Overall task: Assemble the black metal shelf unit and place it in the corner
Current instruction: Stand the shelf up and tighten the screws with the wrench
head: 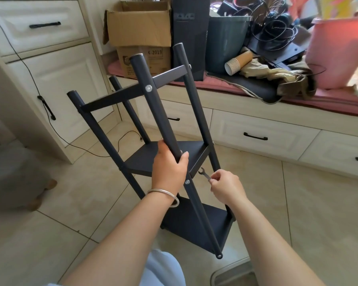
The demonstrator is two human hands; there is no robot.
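Just below the middle of the frame, my left hand (170, 164) is wrapped around the nearest black post (153, 104) of the shelf unit (167, 155), fingers curled over the tube and thumb on its right side, a silver bangle (163, 196) on the wrist. I hold it there to keep the tilted frame steady, since the unit leans toward me rather than standing square on the tiled floor (277, 193). To the right, my right hand (225, 186) pinches the handle of a small open-ended wrench (204, 173), its forked head pointing up and left toward the corner of the middle shelf. The head looks just short of the frame, not seated on any bolt, so I judge I am about to tighten a fastening there. A round bolt head (187, 182) shows on the near post just below my left hand, and another (148, 88) higher up where the top shelf meets it.

All three shelves sit between four posts, so assembly seems nearly done; the unit has yet to go into the corner. Behind it, cream cabinet drawers (256, 137) run under a window seat with a red cushion (329, 98), piled with a cardboard box (141, 25), a stack of paper cups (238, 62) and tangled cables (273, 27).
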